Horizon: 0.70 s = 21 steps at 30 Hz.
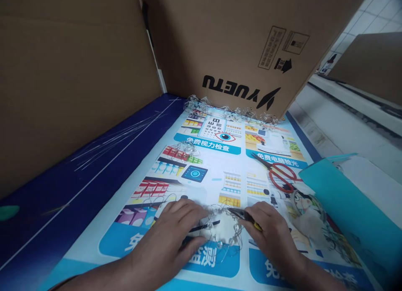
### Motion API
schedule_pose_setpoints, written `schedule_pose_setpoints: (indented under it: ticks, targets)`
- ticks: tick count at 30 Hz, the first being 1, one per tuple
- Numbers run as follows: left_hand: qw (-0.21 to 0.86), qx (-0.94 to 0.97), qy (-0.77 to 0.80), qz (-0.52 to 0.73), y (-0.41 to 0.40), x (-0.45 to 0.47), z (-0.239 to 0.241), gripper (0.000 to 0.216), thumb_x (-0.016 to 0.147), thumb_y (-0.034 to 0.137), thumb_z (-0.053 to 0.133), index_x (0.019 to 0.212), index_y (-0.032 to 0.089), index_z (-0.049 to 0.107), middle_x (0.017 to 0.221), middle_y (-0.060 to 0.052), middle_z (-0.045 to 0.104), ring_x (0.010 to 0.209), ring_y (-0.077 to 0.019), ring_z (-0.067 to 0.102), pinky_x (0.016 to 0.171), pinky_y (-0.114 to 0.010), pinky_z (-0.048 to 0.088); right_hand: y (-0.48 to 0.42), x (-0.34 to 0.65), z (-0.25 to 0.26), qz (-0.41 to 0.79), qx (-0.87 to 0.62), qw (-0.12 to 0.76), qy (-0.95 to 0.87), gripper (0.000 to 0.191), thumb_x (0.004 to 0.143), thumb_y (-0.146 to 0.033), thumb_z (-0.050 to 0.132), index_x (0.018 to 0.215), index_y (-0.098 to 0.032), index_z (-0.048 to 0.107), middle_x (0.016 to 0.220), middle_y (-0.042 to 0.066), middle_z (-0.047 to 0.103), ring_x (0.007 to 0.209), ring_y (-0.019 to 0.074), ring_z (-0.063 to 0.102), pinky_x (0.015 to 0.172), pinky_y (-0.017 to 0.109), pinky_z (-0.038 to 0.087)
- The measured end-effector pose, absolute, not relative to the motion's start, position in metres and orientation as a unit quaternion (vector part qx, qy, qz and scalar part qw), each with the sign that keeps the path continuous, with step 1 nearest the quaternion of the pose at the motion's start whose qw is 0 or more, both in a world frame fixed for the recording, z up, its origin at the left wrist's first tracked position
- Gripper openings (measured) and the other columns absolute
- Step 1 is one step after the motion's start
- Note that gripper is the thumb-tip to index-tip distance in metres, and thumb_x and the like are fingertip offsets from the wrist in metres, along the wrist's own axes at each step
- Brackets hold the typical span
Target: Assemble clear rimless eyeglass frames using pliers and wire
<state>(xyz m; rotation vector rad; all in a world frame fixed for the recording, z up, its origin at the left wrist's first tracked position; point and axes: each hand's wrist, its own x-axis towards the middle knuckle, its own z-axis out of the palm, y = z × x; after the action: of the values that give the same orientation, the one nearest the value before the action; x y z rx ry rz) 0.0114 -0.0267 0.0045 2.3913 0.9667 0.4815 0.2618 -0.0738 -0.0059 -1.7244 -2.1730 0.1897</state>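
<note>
My left hand [169, 236] lies on a printed poster [207, 157], its fingers pressed down on a ring of thin wire strung with clear beads [224, 226]. A thin dark strip runs from under these fingers across the ring. My right hand [270, 230] is closed round small pliers [243, 215] with a yellow grip. The dark jaws point left at the top of the wire ring.
Red-handled scissors [278, 171] lie on the poster beyond my right hand. A teal paper bag [348, 203] lies at the right. Clear bead pieces [232, 111] line the foot of a cardboard box [245, 44]. Loose thin wires [119, 136] rest on the blue surface at left.
</note>
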Motion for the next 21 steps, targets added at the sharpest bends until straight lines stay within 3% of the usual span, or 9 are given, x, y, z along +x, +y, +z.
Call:
schedule_pose_setpoints:
  ticks: [6,12,21]
  targets:
    - [0.271,0.868,0.367,0.194,-0.0272,0.0101,0.0060,0.030,0.082,0.026,0.055,0.112,0.024,0.048,0.109,-0.006,0.054,0.104,-0.0244,0.045,0.086,-0.042,0.039,-0.0744,0.2646,-0.0055,0.105,-0.619,0.217,-0.748,0.018,0.084,-0.033,0.051,0.090,-0.018,0.059,0.087,0.008,0.059,0.081,0.0195,0.054,0.067,0.030,0.045]
    - [0.269,0.867,0.367,0.203,-0.0265,0.0107,0.0073,0.011,0.083,0.024,0.055,0.093,0.022,0.053,0.101,-0.005,0.055,0.098,-0.0220,0.047,0.081,-0.036,0.041,-0.0738,0.2651,-0.0035,0.107,-0.618,0.207,-0.751,0.020,0.085,-0.035,0.050,0.091,-0.018,0.060,0.086,0.008,0.060,0.079,0.0186,0.055,0.065,0.028,0.046]
    - [0.236,0.870,0.389,0.192,-0.0261,0.0130,0.0047,0.016,0.081,0.030,0.057,0.094,0.022,0.054,0.101,-0.004,0.055,0.096,-0.0232,0.047,0.082,-0.039,0.039,-0.0745,0.2629,-0.0044,0.071,-0.609,0.182,-0.769,0.019,0.084,-0.033,0.051,0.091,-0.019,0.062,0.087,0.008,0.060,0.080,0.0198,0.054,0.068,0.031,0.046]
